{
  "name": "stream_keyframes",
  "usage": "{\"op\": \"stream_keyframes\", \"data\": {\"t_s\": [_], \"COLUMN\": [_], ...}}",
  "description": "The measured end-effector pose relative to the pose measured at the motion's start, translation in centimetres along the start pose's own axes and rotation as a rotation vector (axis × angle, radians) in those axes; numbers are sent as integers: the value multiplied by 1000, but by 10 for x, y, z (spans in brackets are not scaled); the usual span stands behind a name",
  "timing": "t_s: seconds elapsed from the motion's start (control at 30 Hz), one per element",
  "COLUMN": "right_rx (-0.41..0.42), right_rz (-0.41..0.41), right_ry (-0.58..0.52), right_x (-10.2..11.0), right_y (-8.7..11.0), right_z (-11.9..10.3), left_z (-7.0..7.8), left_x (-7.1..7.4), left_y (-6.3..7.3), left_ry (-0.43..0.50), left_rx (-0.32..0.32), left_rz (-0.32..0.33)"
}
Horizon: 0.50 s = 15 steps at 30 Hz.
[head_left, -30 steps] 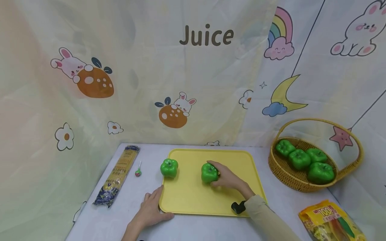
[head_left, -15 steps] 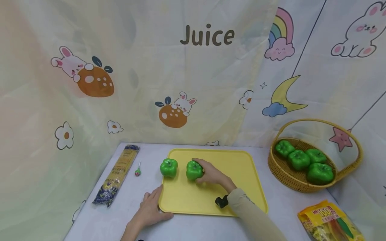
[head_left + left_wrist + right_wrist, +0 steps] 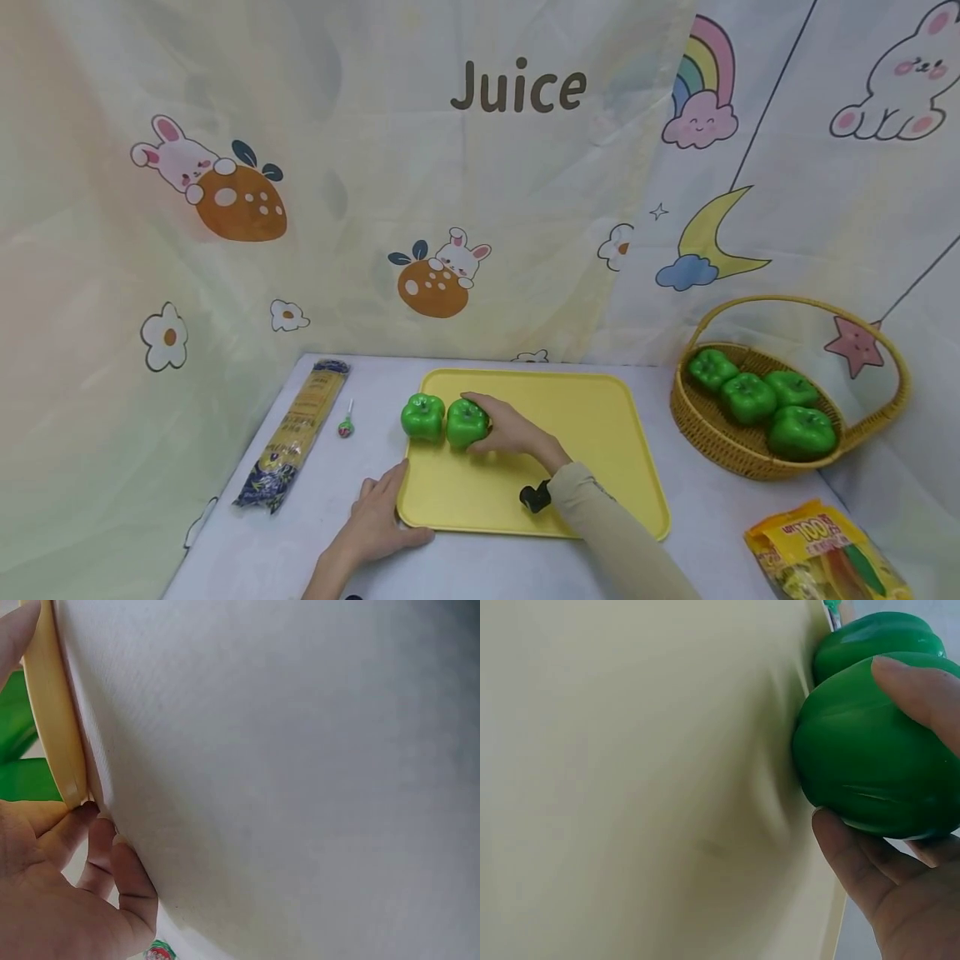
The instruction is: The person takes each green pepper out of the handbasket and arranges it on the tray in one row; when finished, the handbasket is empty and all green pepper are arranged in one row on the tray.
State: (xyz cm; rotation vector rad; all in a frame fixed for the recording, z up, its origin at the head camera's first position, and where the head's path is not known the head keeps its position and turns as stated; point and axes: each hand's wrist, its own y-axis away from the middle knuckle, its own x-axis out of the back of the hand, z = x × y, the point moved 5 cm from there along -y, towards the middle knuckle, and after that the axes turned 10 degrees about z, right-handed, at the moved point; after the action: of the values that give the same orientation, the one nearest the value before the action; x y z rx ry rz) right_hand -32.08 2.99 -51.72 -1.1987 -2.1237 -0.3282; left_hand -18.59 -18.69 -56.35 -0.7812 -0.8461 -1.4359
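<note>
A yellow tray (image 3: 540, 492) lies in the middle of the table. My right hand (image 3: 506, 429) holds a green bell pepper (image 3: 467, 423) over the tray's left part, its thumb and fingers on opposite sides in the right wrist view. Just to its left, at the tray's left edge, sits another green bell pepper (image 3: 423, 418); the two overlap in the right wrist view. My left hand (image 3: 375, 521) rests spread at the tray's near left corner. Its thumb lies along the front edge and its fingertips touch the left rim (image 3: 64, 742), with the other fingers bent on the table.
At the right stands a wicker basket (image 3: 701, 433) with several green bell peppers. A yellow snack bag (image 3: 825, 550) lies in front of it. Left of the tray are a lollipop (image 3: 346, 427) and a long packet of noodles (image 3: 296, 433). A printed cloth (image 3: 360, 167) hangs behind the table.
My right hand has moved left across the tray with its bell pepper, closing most of the gap to the other one. My left hand has stayed at the tray's corner.
</note>
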Motion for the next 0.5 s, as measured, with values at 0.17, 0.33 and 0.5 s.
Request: {"op": "stream_keyframes", "data": {"t_s": [0.17,0.33,0.5], "right_rx": [1,-14,-13], "right_rz": [-5,-11,-13], "right_ry": [-9,-8,-3], "right_x": [-1,-3,-4], "right_y": [-3,-6,-8], "right_z": [1,2,2], "left_z": [-1,0,2], "left_x": [-2,-1,2], "left_y": [0,0,1], "left_ry": [10,10,8], "left_rx": [22,19,-3], "left_rz": [-14,-10,7]}}
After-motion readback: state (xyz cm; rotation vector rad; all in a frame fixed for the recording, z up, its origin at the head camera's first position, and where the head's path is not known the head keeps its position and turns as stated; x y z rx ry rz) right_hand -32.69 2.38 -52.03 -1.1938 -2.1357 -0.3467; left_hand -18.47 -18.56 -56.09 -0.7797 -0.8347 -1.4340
